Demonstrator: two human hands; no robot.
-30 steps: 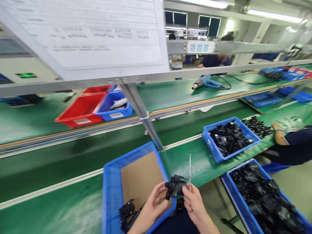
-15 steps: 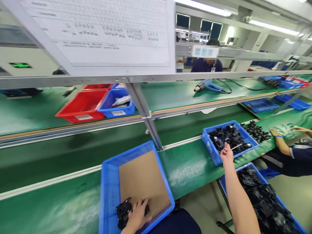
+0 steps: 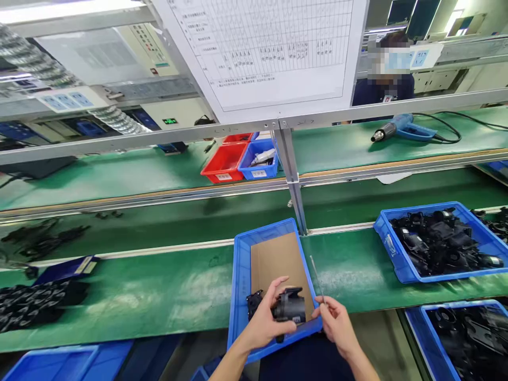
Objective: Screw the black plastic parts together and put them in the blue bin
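Note:
My left hand (image 3: 264, 321) is wrapped around a black cylindrical part (image 3: 292, 307), which looks like a motor housing with a bracket on top. Below it lies the blue tray (image 3: 237, 275), whose bottom is lined with brown cardboard (image 3: 273, 256). Another black part (image 3: 254, 302) sits in the tray, partly behind my left hand. Beside the tray's right rim, my right hand (image 3: 336, 324) pinches a thin metal rod (image 3: 316, 274) that points up and away; its lower end is hidden in the fingers.
To the right stands a blue tray (image 3: 391, 264) full of black parts, with another filled tray (image 3: 431, 338) lower down. Black parts (image 3: 35, 304) lie at left. Red (image 3: 222, 161) and blue (image 3: 260, 164) bins and a heat gun (image 3: 400, 128) occupy the shelf. A person (image 3: 384, 87) is beyond.
My right hand has come back from the right-hand tray to the near tray, still with the thin rod. My left hand has lifted a black part. The view has swung left.

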